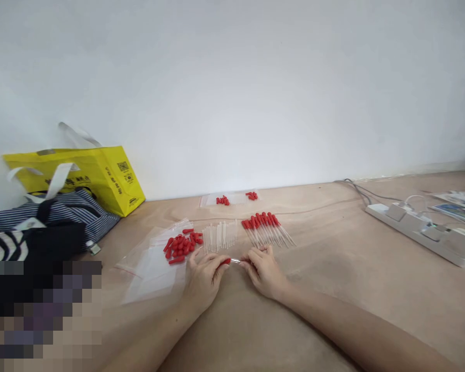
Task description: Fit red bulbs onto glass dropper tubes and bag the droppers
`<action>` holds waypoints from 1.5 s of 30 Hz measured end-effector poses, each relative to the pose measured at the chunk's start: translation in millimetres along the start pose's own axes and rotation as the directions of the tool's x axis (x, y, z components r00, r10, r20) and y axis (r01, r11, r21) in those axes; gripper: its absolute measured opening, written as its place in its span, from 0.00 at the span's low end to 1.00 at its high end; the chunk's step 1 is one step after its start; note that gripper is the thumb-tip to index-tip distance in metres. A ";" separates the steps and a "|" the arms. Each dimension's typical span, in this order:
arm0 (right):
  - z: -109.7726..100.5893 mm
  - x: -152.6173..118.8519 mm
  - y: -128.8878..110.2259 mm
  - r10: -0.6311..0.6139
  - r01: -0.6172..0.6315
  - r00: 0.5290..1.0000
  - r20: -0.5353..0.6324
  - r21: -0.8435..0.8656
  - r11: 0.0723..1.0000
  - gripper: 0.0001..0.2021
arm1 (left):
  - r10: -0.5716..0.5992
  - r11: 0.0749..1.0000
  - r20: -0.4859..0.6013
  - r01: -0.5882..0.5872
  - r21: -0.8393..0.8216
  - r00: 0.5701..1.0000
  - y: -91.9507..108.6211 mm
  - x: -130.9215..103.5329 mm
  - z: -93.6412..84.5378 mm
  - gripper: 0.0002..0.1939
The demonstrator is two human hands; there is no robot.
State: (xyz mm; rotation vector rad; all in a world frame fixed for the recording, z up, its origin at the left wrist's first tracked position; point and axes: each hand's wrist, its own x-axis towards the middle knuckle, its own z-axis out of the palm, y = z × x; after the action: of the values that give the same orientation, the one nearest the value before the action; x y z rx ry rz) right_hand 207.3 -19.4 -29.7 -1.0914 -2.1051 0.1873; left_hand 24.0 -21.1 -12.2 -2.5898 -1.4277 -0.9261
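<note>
Between the fingers of my left hand (202, 277) is a red rubber dropper bulb (227, 261). My right hand (266, 272) pinches a clear dropper tube (235, 260), whose end meets the bulb; how far it is inside I cannot tell. Just beyond my left hand lies a pile of loose red bulbs (178, 247) on clear plastic bags (153, 276). A row of bare clear tubes (219, 236) lies in front of both hands. To its right, several droppers with red bulbs on clear tubes (265, 227) lie side by side, slanting.
Near the wall lies another clear bag (238, 197) with small red bulbs on it. A yellow bag (112, 178) and a striped fabric bag (101, 214) stand at the left. On the right, a white power strip (422, 232) holds plugs, with a grey cable (358, 190) running behind.
</note>
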 end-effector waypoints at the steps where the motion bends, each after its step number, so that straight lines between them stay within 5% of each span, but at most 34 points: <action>1: 0.4 -0.1 -0.3 -0.002 0.002 1.000 0.004 -0.004 1.000 0.07 | 0.003 1.000 -0.004 -0.003 0.001 1.000 0.1 -0.1 0.0 0.09; 16: -5.1 -0.1 -1.4 -0.113 0.121 0.991 0.068 -0.127 0.984 0.08 | 0.069 0.998 0.036 -0.070 0.007 0.997 2.7 -2.6 -2.6 0.08; 45: -2.5 4.1 2.8 -0.204 0.211 0.970 0.132 -0.043 0.976 0.10 | 0.121 0.993 0.087 -0.121 -0.002 0.989 3.6 0.3 -6.6 0.08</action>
State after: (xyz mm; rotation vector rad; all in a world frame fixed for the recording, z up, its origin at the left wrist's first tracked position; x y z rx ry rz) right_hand 209.3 -15.1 -26.9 -0.9032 -2.3353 0.0981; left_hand 23.9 -24.9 -5.8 -2.7101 -1.2716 -0.8055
